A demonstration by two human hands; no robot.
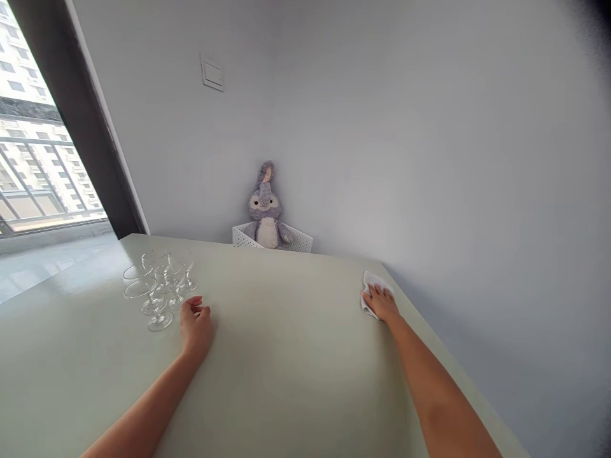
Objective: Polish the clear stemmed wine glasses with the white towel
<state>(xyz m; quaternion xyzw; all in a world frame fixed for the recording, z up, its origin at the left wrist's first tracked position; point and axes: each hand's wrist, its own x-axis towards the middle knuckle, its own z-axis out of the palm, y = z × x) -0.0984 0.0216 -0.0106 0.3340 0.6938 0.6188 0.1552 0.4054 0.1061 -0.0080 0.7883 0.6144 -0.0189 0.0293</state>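
Observation:
On the right part of the pale table (296,356), my right hand (382,301) lies with its fingers spread on a white cloth (375,280), pressing it to the surface near the table's edge. My left hand (195,324) rests on the tabletop to the left, its fingers loosely bent and apart, with nothing seen in them. Just beyond and left of that hand stands a cluster of several clear stemmed glasses (160,321), upright and close together. The left fingers are near the closest glasses; whether they touch cannot be made out.
Behind the table's far edge, a grey plush rabbit (267,232) sits in a white perforated basket (300,242). Plain walls (429,159) meet at the corner, with a light switch (212,74). A dark-framed window (42,146) is at left.

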